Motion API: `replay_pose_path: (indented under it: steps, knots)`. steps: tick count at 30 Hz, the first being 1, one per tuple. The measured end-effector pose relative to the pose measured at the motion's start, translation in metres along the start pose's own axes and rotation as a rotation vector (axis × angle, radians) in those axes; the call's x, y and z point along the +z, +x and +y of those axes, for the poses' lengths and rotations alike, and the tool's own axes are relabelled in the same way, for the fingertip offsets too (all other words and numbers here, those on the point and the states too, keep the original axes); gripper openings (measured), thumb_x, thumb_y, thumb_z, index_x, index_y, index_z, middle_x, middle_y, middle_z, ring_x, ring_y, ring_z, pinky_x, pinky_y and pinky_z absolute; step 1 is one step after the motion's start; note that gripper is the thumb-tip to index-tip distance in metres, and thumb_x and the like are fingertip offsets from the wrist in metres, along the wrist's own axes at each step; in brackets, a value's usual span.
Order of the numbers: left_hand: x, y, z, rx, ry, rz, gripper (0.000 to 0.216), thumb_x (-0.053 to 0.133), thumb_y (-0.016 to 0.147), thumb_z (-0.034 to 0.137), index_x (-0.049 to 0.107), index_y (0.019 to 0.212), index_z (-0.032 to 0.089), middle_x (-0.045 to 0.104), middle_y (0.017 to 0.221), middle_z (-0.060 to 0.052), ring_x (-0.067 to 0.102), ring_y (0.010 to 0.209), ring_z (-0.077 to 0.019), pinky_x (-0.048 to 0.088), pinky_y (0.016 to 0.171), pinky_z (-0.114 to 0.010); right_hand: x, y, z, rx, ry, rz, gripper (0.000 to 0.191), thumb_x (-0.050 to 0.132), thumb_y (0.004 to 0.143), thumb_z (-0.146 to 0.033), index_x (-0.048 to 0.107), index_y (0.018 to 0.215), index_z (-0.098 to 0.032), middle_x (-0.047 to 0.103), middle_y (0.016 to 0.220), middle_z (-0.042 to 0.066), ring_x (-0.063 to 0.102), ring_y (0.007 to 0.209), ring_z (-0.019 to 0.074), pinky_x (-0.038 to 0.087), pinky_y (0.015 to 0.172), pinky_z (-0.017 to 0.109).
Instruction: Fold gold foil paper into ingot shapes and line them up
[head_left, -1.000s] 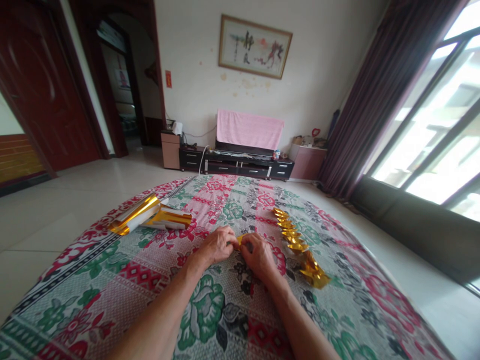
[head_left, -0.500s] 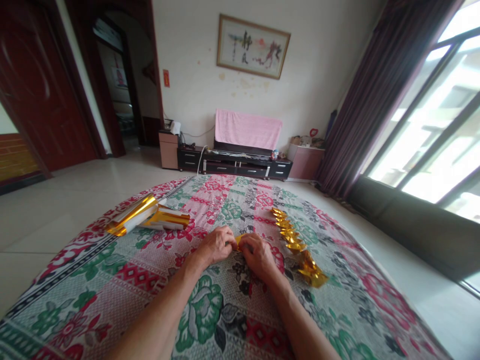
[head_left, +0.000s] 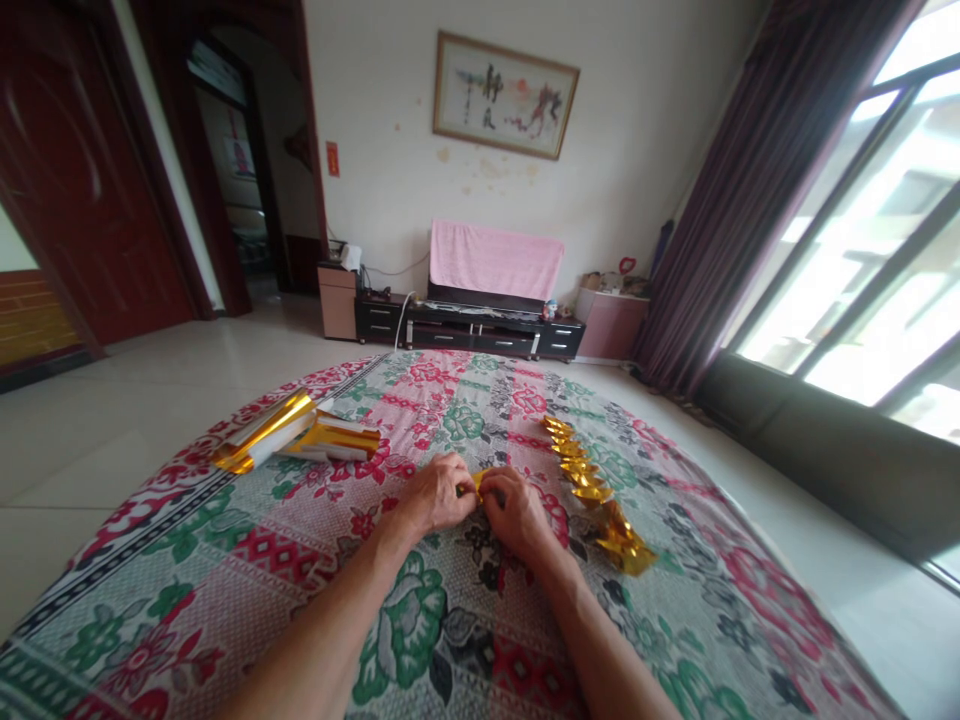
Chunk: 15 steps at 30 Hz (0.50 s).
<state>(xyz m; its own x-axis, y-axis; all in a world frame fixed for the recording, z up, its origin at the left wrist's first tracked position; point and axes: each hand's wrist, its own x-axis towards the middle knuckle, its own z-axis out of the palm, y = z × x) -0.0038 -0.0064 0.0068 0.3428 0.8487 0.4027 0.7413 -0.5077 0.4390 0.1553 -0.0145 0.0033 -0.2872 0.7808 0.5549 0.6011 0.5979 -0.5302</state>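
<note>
Between my two hands, close to the cloth, is a small piece of gold foil paper point(head_left: 479, 480), mostly covered by my fingers. My left hand point(head_left: 444, 490) is closed on its left side. From the right, my right hand point(head_left: 516, 508) pinches the same piece, the fingertips of both hands almost meeting. To the right of my right hand runs a row of several folded gold paper ingots point(head_left: 576, 467). At the near end of that row lies a larger gold foil piece point(head_left: 628, 545). How far the held paper is folded is hidden.
Loosely rolled gold foil sheets point(head_left: 274, 432) with pale undersides lie at the left of the table. A flowered cloth point(head_left: 405, 620) covers the round table. Beyond it stand a low black cabinet point(head_left: 472, 335), a pink towel point(head_left: 495, 258) over something, and a dark curtain point(head_left: 697, 210).
My left hand has shifted very slightly to the right, nearer my right hand. Both hands keep hold of the gold paper; the ingots and rolled sheets stay put.
</note>
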Motion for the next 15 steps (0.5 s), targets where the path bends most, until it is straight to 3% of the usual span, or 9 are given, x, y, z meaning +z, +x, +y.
replay_pose_path:
  steps: [9,15]
  knots:
    - [0.0058,0.0030,0.0097,-0.097,0.128,0.018,0.011,0.056,0.068,0.020,0.066,0.065,0.017,0.058,0.076,-0.006,0.054,0.080,-0.0179,0.043,0.076,-0.028,-0.0006,-0.0002,0.0009,-0.013,-0.006,-0.025,0.021,0.047,0.070,-0.004,0.064,0.073,-0.015,0.064,0.087,0.007,0.059,0.082,0.0147,0.046,0.077,0.025]
    - [0.0061,0.0064,0.0060,-0.126,0.074,-0.004,0.013,0.054,0.065,0.015,0.067,0.067,0.017,0.060,0.079,-0.006,0.056,0.079,-0.0173,0.044,0.077,-0.029,-0.0010,-0.0005,0.0017,-0.012,-0.010,-0.019,0.022,0.046,0.070,-0.003,0.064,0.074,-0.015,0.063,0.087,0.007,0.059,0.082,0.0144,0.045,0.078,0.025]
